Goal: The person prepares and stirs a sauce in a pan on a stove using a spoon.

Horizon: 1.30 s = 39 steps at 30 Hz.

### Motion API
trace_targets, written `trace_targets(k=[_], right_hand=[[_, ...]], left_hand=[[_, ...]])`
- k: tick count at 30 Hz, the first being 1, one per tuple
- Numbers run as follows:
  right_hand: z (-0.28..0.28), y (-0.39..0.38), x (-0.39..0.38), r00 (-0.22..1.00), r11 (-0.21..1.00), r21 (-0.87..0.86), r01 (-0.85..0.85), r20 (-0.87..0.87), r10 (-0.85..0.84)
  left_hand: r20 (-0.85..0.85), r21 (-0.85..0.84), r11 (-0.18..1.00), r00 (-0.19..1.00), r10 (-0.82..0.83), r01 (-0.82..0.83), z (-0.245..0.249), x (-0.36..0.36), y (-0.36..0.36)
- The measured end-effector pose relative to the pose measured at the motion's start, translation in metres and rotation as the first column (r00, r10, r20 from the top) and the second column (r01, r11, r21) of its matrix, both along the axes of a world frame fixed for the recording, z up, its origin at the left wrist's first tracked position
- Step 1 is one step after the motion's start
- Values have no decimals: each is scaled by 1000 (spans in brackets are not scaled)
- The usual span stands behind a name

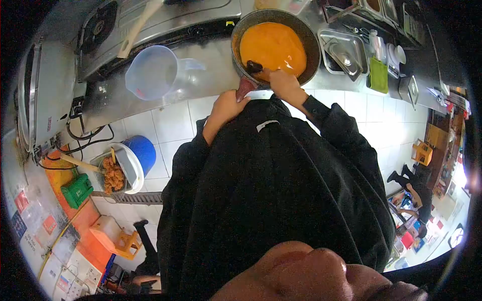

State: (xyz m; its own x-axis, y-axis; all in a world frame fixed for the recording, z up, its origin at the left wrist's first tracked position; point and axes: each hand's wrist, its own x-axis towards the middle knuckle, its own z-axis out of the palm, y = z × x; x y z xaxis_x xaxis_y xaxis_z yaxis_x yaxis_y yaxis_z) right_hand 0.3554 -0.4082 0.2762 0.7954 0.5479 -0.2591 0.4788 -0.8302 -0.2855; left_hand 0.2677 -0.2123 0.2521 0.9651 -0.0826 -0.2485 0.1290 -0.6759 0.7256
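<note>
A deep dark pan (315,47) holds thick, smooth orange sauce (273,45) near the counter's front edge. My left hand (226,108) is closed around the pan's reddish-brown handle (245,88), which points toward my body. Over the near rim, my right hand (285,86) grips a dark utensil (254,66), its black head dipping into the sauce at the near left of the pan. My right fingers hide most of its shaft, so I cannot tell its exact kind.
Left of the pan lies a translucent plastic jug (150,73), with a wooden-handled tool (131,40) behind it. Right are metal trays (345,52) and a green cloth (378,75). A container of fried food (113,175) sits by a blue bucket (140,155). Other people (424,193) are farther off.
</note>
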Motion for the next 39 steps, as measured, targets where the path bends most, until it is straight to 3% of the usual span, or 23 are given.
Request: trace_targets(k=[1, 2, 4, 5, 7, 10, 13, 16, 19, 21, 25, 27, 29, 32, 34, 35, 37, 39], right_hand=[[3, 2, 0, 1000, 993, -121, 16, 3, -16], [2, 6, 3, 1000, 993, -119, 15, 5, -15], [-2, 21, 12, 984, 984, -164, 75, 174, -46], [-8, 27, 17, 983, 984, -160, 75, 175, -46], [-21, 37, 31, 913, 989, -55, 139, 395, -106], [-22, 33, 55, 919, 983, -155, 100, 394, -31], [-36, 17, 82, 886, 959, -246, 138, 464, -9], [-43, -8, 96, 825, 949, -212, 233, 559, -78], [-37, -50, 97, 898, 966, -190, 177, 433, -79], [-32, -78, 86, 907, 965, -169, 201, 404, -118], [-34, -94, 54, 933, 946, -167, 277, 281, -224], [-11, -68, 38, 948, 939, -142, 314, 102, -301], [-30, -53, 27, 941, 951, -39, 308, 162, -298], [-25, -15, 17, 941, 953, -16, 302, 163, -295], [-11, 5, 11, 958, 960, -27, 280, 63, -278], [-8, 11, 10, 967, 967, -34, 254, -28, -255], [-23, 12, 4, 972, 969, -94, 227, -35, -231], [-26, 3, -1, 988, 991, 43, 123, 87, -127]], left_hand=[[2, 1, 1000, 1000, 2, -2, -2, 1, 0], [-37, 0, 1000, 999, -3, 3, -5, 2, 1], [-74, 4, 1000, 997, -7, 7, 0, 4, 1], [-102, 2, 1000, 995, -8, 8, 3, 4, 1], [-129, 6, 1000, 992, -6, 7, 6, 5, 1], [-194, 52, 998, 981, -11, 21, 4, 5, 0], [-75, 5, 1000, 997, 9, -9, 10, 3, 0], [-118, -9, 1000, 993, -15, 14, 14, 4, 0], [-156, -33, 999, 988, -10, 5, 20, 5, 0], [-267, 12, 999, 963, -33, 38, 24, 8, 0], [-170, 54, 998, 985, 28, -19, 21, 6, -1], [-133, 35, 999, 991, 9, -4, 15, 5, 0], [-165, 33, 999, 986, -15, 20, 15, 6, 1], [-246, 45, 998, 968, -37, 49, 21, 9, 2], [-298, 53, 997, 953, -46, 65, 18, 8, 2], [-248, 28, 998, 968, -50, 58, 13, 7, 3], [-200, 5, 999, 978, -50, 52, 13, 6, 3], [-122, 24, 1000, 993, -10, 13, 15, 5, 1]])
